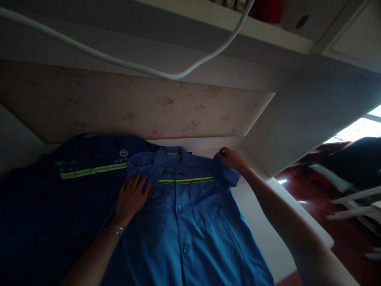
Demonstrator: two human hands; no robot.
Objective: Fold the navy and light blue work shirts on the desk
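A blue short-sleeved work shirt (pixel 160 222), buttoned down the front and crossed by a yellow-green reflective stripe, lies face up on a white surface. My left hand (pixel 132 196), a bracelet at its wrist, rests with spread fingers on the shirt by the sleeve on the left. At the other shoulder my right hand (pixel 230 157) pinches the edge of the sleeve near its top. To the left lies a dark navy work garment (pixel 74 214) with a similar stripe and a white gear emblem; the blue shirt overlaps its edge.
Floral wallpaper (pixel 166 107) backs the white surface (pixel 256 214). A shelf (pixel 190 39) hangs low overhead, with a white cable (pixel 169 75) drooping in front. A white panel (pixel 297 119) stands on the right; beyond it are a reddish floor (pixel 309 194) and a white chair-like frame (pixel 354 198).
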